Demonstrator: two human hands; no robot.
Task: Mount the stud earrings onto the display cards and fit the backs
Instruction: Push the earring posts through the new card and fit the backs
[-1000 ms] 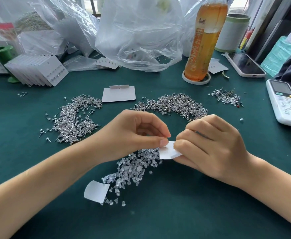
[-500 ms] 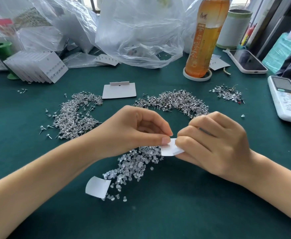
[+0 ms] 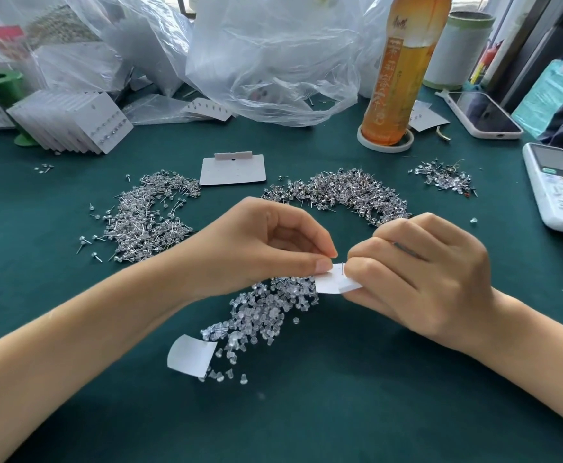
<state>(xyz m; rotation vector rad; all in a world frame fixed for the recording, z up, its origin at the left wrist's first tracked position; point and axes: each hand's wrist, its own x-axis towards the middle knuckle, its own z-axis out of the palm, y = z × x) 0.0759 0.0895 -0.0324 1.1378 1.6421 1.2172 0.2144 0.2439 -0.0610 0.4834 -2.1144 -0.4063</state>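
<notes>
**Head view: two hands work a stud through a small display card**

Over a green counter [image 3: 340, 412], a person's left hand [image 3: 256, 248] and right hand [image 3: 420, 279] meet on a small white display card [image 3: 335, 283], held just above a heap of clear earring backs [image 3: 263, 315]. The left thumb and forefinger pinch the card's near-left edge; the right hand's fingers curl round its other side, and a thin metal post [image 3: 343, 269] stands up from the card between the fingertips. Two piles of silver stud earrings lie beyond the hands, one to the left [image 3: 146, 218] and one behind the knuckles [image 3: 347, 192]. A blank card [image 3: 232, 169] rests flat between them, and a curled card [image 3: 190, 355] lies at the near end of the backs. A fanned stack of finished cards [image 3: 73, 121], clear plastic bags [image 3: 273, 61], a tea bottle [image 3: 403, 68], a phone [image 3: 483, 111] and a white remote [image 3: 557, 192] line the far and right edges.
</notes>
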